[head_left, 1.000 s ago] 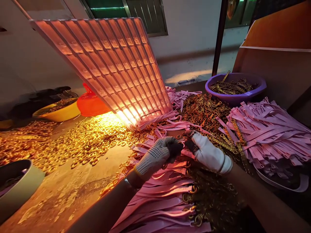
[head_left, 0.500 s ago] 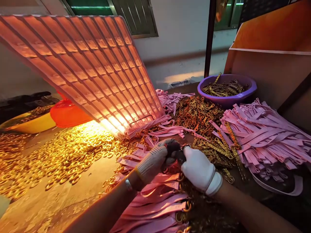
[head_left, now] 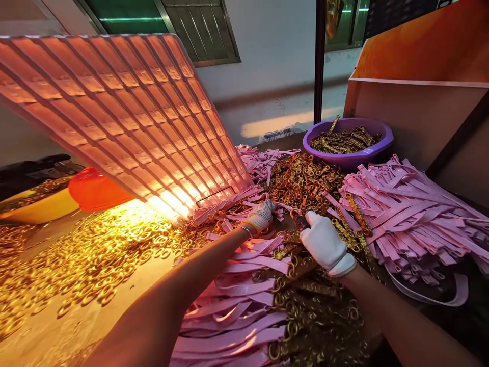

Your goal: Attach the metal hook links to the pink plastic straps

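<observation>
Both hands wear white knit gloves. My left hand (head_left: 261, 216) reaches forward over the pink plastic strips (head_left: 244, 285), its fingers curled down among strips and brass rings at the foot of the slanted grid panel (head_left: 126, 117); what it grips is hidden. My right hand (head_left: 325, 243) is closed, its dark fingertips pinching a small dark metal piece above the heap of brass chain pieces (head_left: 305, 178).
A purple basin (head_left: 347, 140) of brass parts stands at the back. A big pile of pink strips (head_left: 412, 219) lies on the right. Loose gold rings (head_left: 84, 255) cover the lit table on the left, near a red bowl (head_left: 95, 191) and a yellow basin (head_left: 42, 206).
The hands, joined a second ago, have parted. My left hand has stretched forward toward the panel's foot; my right hand stays, still pinching.
</observation>
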`<state>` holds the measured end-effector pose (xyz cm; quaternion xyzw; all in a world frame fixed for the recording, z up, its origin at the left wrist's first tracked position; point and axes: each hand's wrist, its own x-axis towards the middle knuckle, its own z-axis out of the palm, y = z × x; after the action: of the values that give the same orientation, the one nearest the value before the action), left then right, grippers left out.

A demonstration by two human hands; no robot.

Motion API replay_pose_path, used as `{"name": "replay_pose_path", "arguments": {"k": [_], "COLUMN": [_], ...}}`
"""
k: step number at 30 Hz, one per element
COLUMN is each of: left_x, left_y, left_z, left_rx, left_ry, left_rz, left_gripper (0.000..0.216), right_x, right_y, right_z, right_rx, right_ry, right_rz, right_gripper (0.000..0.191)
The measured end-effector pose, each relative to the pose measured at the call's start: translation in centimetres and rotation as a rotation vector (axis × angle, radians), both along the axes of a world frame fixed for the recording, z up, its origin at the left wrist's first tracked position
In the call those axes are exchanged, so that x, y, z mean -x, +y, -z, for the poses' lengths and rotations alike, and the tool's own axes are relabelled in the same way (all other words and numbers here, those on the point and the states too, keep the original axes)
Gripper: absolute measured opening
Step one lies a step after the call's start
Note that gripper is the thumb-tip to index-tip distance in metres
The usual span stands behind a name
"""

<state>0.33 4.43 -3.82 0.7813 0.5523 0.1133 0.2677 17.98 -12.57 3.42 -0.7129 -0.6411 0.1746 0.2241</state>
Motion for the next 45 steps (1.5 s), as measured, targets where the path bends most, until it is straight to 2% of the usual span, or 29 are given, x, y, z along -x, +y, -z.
{"name": "replay_pose_path", "arguments": {"k": [2,5,8,10,14,17,21,23,25,28,31,34,37,41,45], "left_x": [0.2,1.1,2.4,3.0,3.1,3.3,4.3,5.1,5.9,7.0,7.4,7.2,6.9,6.6,7.7], "left_y": [-0.9,-3.1,-6.7,-9.5,-14.4,-16.2,-17.1,-17.4,-17.8,-18.5,-19.1,-19.4,-19.3,-18.4,-15.9], "left_z": [-0.7,-3.1,-5.7,-7.0,-8.0,-7.9,-7.0,-6.0,-5.0,-4.1,-4.2,-4.3,-3.9,-3.5,-5.3], "left_rx": [0.063,0.156,0.211,0.255,0.423,0.417,0.122,0.05,0.11,0.264,0.243,0.134,0.085,0.099,0.135], "left_ry": [-0.127,-0.33,-0.487,-0.552,-0.63,-0.593,-0.399,-0.373,-0.386,-0.448,-0.486,-0.438,-0.417,-0.386,-0.351], "left_rz": [-0.051,-0.083,-0.072,-0.061,-0.061,-0.03,0.074,0.144,0.159,0.028,-0.068,-0.028,0.021,0.099,0.227], "left_gripper": [0.026,0.03,0.032,0.03,0.036,0.038,0.032,0.025,0.024,0.029,0.033,0.031,0.025,0.027,0.026], "right_x": [0.1,0.2,0.6,1.1,2.5,3.5,4.9,5.6,6.2,6.6,6.7,6.8,6.9,7.0,6.9], "right_y": [-0.1,-0.2,-0.4,-0.9,-2.1,-3.1,-4.1,-4.5,-4.9,-5.4,-5.5,-5.3,-5.2,-5.3,-5.4], "right_z": [0.0,0.4,0.9,1.0,0.2,-0.4,0.2,0.6,0.7,0.0,-0.9,-0.7,0.4,1.9,1.5], "right_rx": [0.03,-0.016,-0.14,-0.155,-0.127,-0.132,-0.124,-0.115,-0.087,-0.039,0.033,0.121,0.069,-0.003,-0.034], "right_ry": [-0.023,-0.02,0.04,0.042,-0.088,-0.228,-0.375,-0.399,-0.397,-0.353,-0.283,-0.275,-0.324,-0.362,-0.361], "right_rz": [-0.005,-0.047,-0.2,-0.268,-0.281,-0.322,-0.377,-0.39,-0.395,-0.403,-0.423,-0.381,-0.395,-0.456,-0.474], "right_gripper": [0.015,0.022,0.03,0.031,0.025,0.023,0.029,0.031,0.032,0.029,0.021,0.018,0.018,0.02,0.019]}}
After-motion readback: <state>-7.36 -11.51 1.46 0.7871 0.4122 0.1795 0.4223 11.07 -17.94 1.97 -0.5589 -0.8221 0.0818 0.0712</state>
